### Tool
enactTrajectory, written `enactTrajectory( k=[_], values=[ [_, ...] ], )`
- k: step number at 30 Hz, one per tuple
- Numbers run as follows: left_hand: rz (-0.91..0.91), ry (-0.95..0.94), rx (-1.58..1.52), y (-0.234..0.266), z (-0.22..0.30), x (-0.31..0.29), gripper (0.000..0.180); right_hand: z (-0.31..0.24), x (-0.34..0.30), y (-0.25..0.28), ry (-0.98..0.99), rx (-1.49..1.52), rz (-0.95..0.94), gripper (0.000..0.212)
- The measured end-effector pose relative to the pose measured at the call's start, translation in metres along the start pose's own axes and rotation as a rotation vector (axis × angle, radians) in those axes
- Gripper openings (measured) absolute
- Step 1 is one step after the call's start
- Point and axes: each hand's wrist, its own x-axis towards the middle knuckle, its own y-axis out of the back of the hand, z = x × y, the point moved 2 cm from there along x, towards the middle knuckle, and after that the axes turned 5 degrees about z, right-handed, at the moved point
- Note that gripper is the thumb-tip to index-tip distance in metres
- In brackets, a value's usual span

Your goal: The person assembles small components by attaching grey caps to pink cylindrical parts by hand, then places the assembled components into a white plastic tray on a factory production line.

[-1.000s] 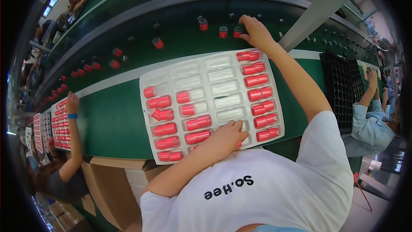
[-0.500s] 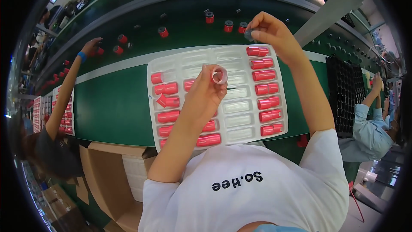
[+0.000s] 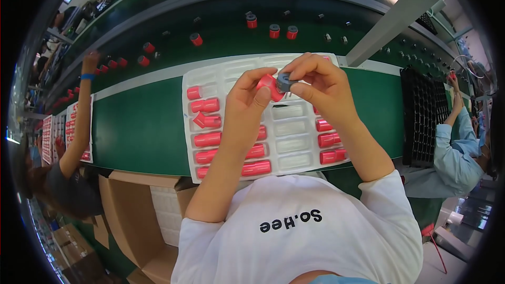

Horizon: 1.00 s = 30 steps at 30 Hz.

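Over the white tray [image 3: 292, 146], my left hand [image 3: 243, 97] pinches a short pinkish-red plastic tube [image 3: 267, 83]. Close on its right, my right hand [image 3: 325, 85] grips a dark grey round part [image 3: 285, 81] with its thumb and fingers. The grey part is right up against the tube's end; whether it sits inside cannot be made out. Below my hands, the tray's slots hold several red tubes [image 3: 256, 168] in columns at the left, the middle and the right. One V-shaped red piece [image 3: 200, 120] sits crooked in the left column. My forearms cover some slots.
Beyond the tray, a green conveyor carries red pieces with grey tops [image 3: 274, 31] and small metal parts. A grey post [image 3: 392, 13] rises at the right, near stacked black trays [image 3: 418, 118]. An open cardboard box [image 3: 123, 221] stands lower left. Co-workers' arms [image 3: 79, 121] flank both sides.
My right hand has come from the conveyor to my left hand, bringing the grey part against the tube. Conveyor pieces have shifted slightly left. The left co-worker's arm has moved.
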Motion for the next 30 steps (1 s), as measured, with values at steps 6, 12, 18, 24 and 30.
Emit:
enactTrajectory(
  k=[6, 12, 18, 24, 30],
  values=[
    [-0.080, -0.020, -0.122, -0.016, 0.014, 0.001, 0.048, -0.004, 0.025, 0.003, 0.125, 0.125, 0.075, 0.014],
    [-0.045, -0.143, 0.043, -0.008, 0.012, 0.003, 0.048, 0.010, 0.028, -0.007, 0.107, 0.002, -0.081, 0.015],
    [0.301, -0.191, 0.162, -0.012, 0.011, -0.005, 0.041, 0.016, 0.015, -0.017, 0.228, -0.153, -0.043, 0.017],
    [0.399, -0.236, 0.220, -0.020, 0.000, -0.003, 0.033, 0.009, -0.004, -0.024, 0.367, -0.438, 0.055, 0.022],
    [0.221, -0.046, 0.353, -0.018, -0.024, 0.034, 0.040, 0.025, 0.023, 0.009, 0.236, -0.504, 0.090, 0.024]
  ],
)
